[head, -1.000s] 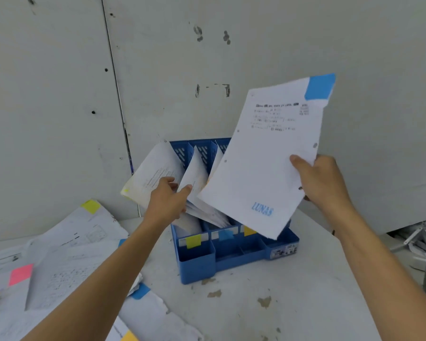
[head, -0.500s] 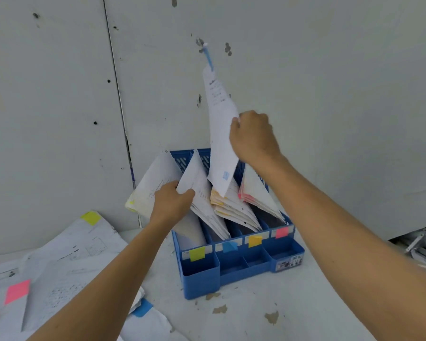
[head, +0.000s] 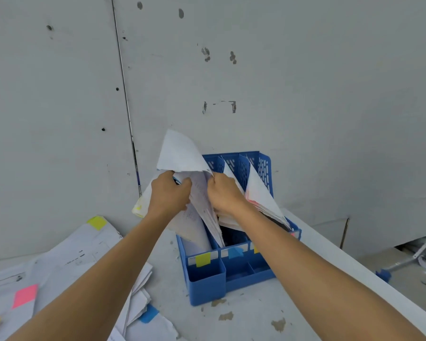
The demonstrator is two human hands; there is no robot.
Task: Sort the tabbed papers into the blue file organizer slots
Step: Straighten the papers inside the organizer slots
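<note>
Scuffed grey wall (head: 305, 94) backs the white counter (head: 246, 321). My left grip (head: 169, 193) and right grip (head: 225, 193) are both clamped on a white paper sheet (head: 182, 153) curling above them, over the blue plastic file organizer (head: 207, 284) just below. Filing step, I judge; next, push it down, then release.

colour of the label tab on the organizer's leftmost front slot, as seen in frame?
Yellow. The label tab sits on the blue file organizer, and it shows best in the head view.
</note>
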